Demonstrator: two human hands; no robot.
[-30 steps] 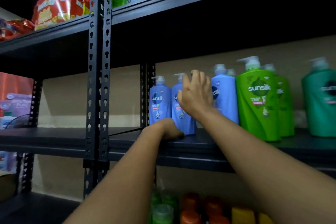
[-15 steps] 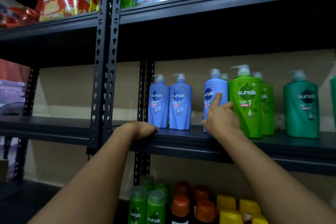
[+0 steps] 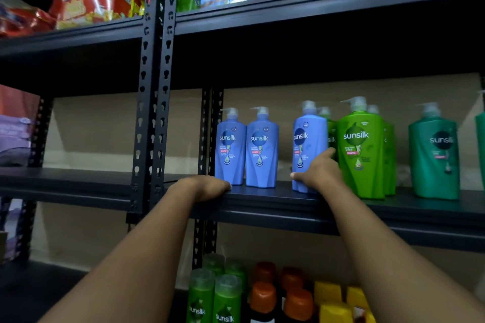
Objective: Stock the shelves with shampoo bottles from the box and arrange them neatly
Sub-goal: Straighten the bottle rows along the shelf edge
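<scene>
three blue shampoo bottles stand on the middle shelf point(image 3: 262, 198) in the head view. my right hand point(image 3: 319, 174) grips the third blue bottle point(image 3: 308, 147) low at its base, thumb on the left side, index finger round the right. it stands apart from the blue pair point(image 3: 246, 148) and tight against the green bottles point(image 3: 360, 149). my left hand point(image 3: 204, 187) rests on the shelf edge, fingers curled over it, holding nothing else. pushing this low could tip the tall bottle or knock the green ones. no box is in view; smaller bottles point(image 3: 225, 299) fill the shelf below.
</scene>
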